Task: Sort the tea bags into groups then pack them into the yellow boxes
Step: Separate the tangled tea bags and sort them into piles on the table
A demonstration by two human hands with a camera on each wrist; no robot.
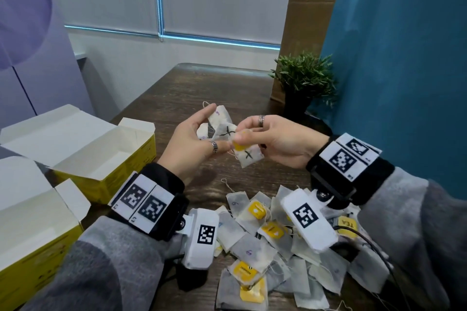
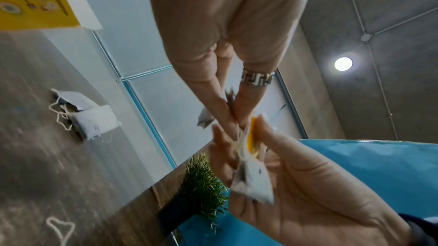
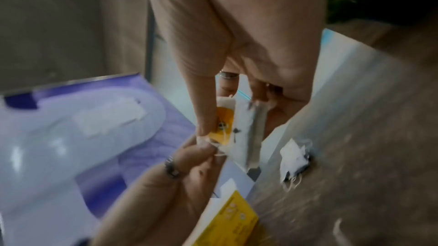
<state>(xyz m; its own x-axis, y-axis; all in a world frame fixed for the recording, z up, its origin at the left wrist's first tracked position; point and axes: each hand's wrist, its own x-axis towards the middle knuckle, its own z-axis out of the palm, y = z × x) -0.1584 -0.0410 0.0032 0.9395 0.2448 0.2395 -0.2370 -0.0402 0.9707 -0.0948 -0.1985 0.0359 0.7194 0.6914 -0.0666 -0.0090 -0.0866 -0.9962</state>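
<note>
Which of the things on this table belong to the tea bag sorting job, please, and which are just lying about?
Belonging to the job:
- tea bags marked X, pinched by right hand and left hand
- loose tea bag pile
- open yellow boxes

Just lying about:
- potted plant
- stray string

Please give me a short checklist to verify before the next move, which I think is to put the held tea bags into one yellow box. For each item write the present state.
1. Right hand has firm hold of the X-marked tea bag: ok, thumb and fingers pinch it at its yellow tag.
2. Left hand holds its own tea bags: ok, several are gripped.
3. All held bags carry the same mark: not ok, one in the left hand shows a purple mark, others an X.
4. Strings are free between the hands: cannot tell, they meet at the fingertips.
5. Nearer yellow box is open: ok.
6. Farther yellow box is open: ok.
</note>
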